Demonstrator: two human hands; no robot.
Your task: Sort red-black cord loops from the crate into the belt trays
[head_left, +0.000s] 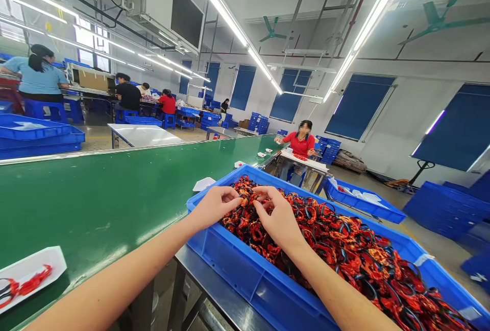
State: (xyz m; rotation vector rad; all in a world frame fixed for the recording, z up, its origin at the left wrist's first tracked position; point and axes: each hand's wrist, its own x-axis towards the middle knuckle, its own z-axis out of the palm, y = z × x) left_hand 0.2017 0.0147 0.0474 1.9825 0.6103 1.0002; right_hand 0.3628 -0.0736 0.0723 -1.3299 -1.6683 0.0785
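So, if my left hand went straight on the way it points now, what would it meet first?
Your left hand would most likely meet your right hand, just across from it; depth is unclear, so it could brush the red-and-black pieces in the blue bin first.

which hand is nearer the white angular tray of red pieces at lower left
The left hand, over the blue plastic bin, right of the tray; the right hand, also over it, is farther right.

My left arm (126,276) and right arm (337,292) stretch forward, bare, slanting inward. My left hand (242,201) and right hand (255,196) face each other, close together, fingers (270,192) bent, tips turned inward.
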